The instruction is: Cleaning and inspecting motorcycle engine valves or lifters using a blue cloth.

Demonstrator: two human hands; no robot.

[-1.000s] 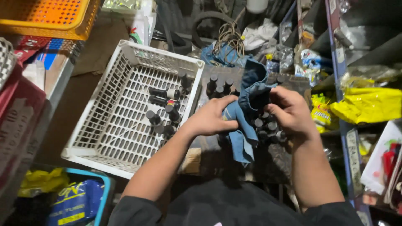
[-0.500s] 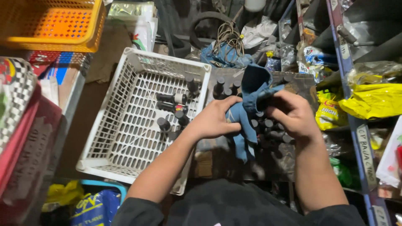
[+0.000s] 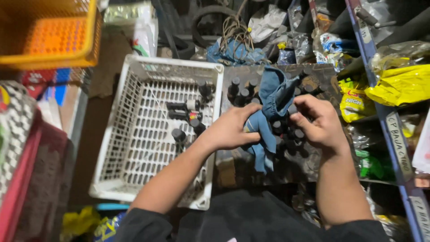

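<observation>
Hands meet over a dark tray [image 3: 233, 166] packed with small dark bottles [image 3: 286, 130], and both are busy with a blue cloth [image 3: 268, 112]. The left hand [image 3: 230, 130] has its fingers closed on the lower part of the cloth, bunching it just beside the tray's near edge. The right hand [image 3: 316, 123] curls its fingers around something small at the cloth's right side, most likely one of the bottles, though the grip hides it.

Compared with a moment ago, the two hands sit closer together and the cloth is gathered tighter between them, with less of it hanging loose; the wiping looks to be concentrated on one bottle rather than spread over the tray.

Left of the tray, touching it, stands a white plastic crate [image 3: 134, 134] holding a few more bottles [image 3: 188, 114], some lying flat. An orange basket [image 3: 49, 36] sits beyond it, and yellow packets [image 3: 398, 85] fill the shelf on the right.
</observation>
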